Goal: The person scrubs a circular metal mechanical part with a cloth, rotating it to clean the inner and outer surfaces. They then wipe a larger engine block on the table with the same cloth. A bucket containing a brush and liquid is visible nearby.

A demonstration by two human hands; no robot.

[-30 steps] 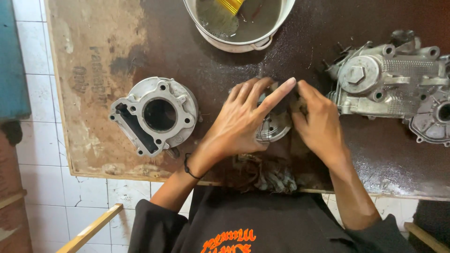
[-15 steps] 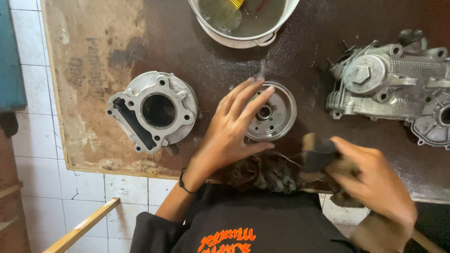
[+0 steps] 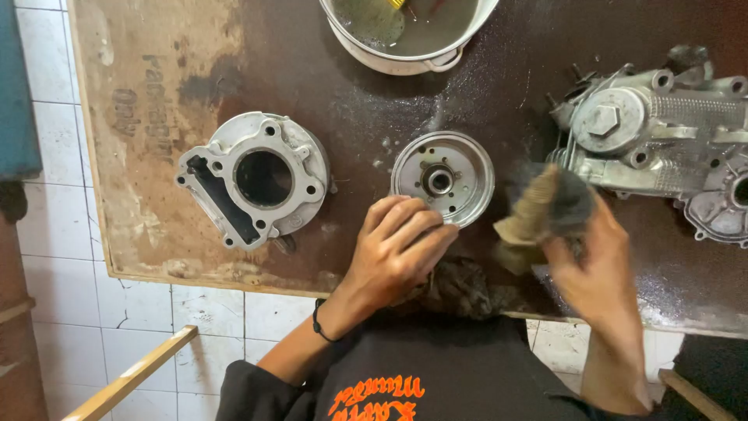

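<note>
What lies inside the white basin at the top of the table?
The white basin holds murky liquid and a yellow-handled brush. Whatever sits below the surface is hidden, and the basin's far side is out of frame.

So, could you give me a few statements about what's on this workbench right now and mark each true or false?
1. The right hand holds a dirty rag. True.
2. The left hand covers the middle of the round metal disc. False: its fingers only reach the disc's near rim; the middle is bare.
3. The cylinder block lies to the left of the disc. True.
4. The white basin is dry. False: it holds murky liquid.
5. The engine casing lies on the tiled floor. False: it lies on the board.
</note>
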